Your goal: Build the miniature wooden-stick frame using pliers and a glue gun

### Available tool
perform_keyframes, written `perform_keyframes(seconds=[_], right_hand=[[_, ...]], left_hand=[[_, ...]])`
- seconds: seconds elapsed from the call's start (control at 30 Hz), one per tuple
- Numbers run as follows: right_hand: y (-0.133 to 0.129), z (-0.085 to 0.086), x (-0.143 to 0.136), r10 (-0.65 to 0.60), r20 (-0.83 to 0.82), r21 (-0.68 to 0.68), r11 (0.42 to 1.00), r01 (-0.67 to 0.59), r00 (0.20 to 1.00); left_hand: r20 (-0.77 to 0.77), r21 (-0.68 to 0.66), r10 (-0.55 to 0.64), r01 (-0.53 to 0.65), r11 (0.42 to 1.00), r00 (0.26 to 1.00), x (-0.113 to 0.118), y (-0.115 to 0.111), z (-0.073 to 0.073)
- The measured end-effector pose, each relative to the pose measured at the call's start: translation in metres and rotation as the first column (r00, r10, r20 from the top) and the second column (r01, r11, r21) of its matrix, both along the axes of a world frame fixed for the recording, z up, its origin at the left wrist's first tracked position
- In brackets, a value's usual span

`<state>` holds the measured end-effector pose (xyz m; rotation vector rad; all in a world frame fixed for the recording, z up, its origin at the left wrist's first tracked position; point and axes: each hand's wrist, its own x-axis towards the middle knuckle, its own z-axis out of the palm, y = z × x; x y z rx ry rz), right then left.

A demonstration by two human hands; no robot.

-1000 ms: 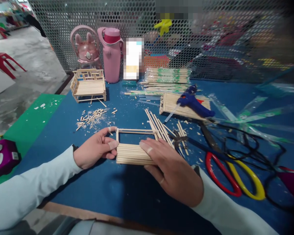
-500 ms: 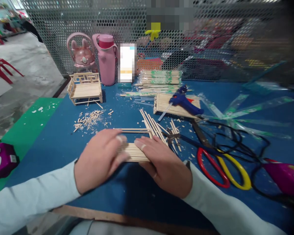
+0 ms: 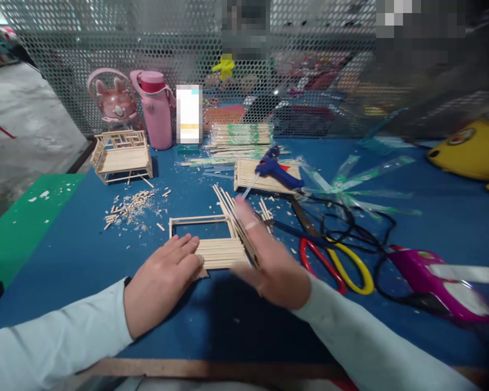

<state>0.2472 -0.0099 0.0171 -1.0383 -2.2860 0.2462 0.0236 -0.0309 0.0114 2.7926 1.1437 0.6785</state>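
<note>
A small rectangular frame of thin wooden sticks (image 3: 199,219) lies on the blue table, its near half covered by a slatted panel of sticks (image 3: 222,253). My left hand (image 3: 163,279) lies flat over the panel's left end, fingers outstretched. A scrap of brown card (image 3: 202,273) shows beneath it. At the panel's right end my right hand (image 3: 271,258) stands on edge, partly smeared by motion, with fingers extended and thumb apart. Along its palm side runs a thin brownish edge that I cannot make out. Loose sticks (image 3: 220,200) lie just beyond.
A blue glue gun (image 3: 279,174) rests on another stick panel (image 3: 244,176). Red-and-yellow-handled scissors (image 3: 352,269), a black cord (image 3: 346,214) and a purple tape measure (image 3: 440,282) lie right. Stick offcuts (image 3: 128,209), a miniature stick bench (image 3: 122,160) and a pink bottle (image 3: 157,117) stand left.
My right hand has turned from flat on the panel to upright at its right end. The left hand has settled flatter at the left end. The view has shifted right.
</note>
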Motion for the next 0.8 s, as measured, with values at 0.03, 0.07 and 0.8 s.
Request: perform_keyframes(seconds=[0.03,0.07,0.8], right_hand=[[0.003,0.004,0.007,-0.106,-0.145,0.023,0.994,0.111,0.984],[0.007,0.009,0.013,-0.216,-0.303,0.039,0.970,0.238,0.928],[0.127,0.023,0.068,-0.559,0.384,-0.010,0.793,0.609,0.735]], left_hand=[[0.002,-0.010,-0.001,0.001,1.000,1.000,0.000,0.000,0.000],[0.007,-0.013,-0.002,0.002,1.000,1.000,0.000,0.000,-0.001],[0.074,-0.026,-0.009,0.011,1.000,0.997,0.000,0.001,-0.006]])
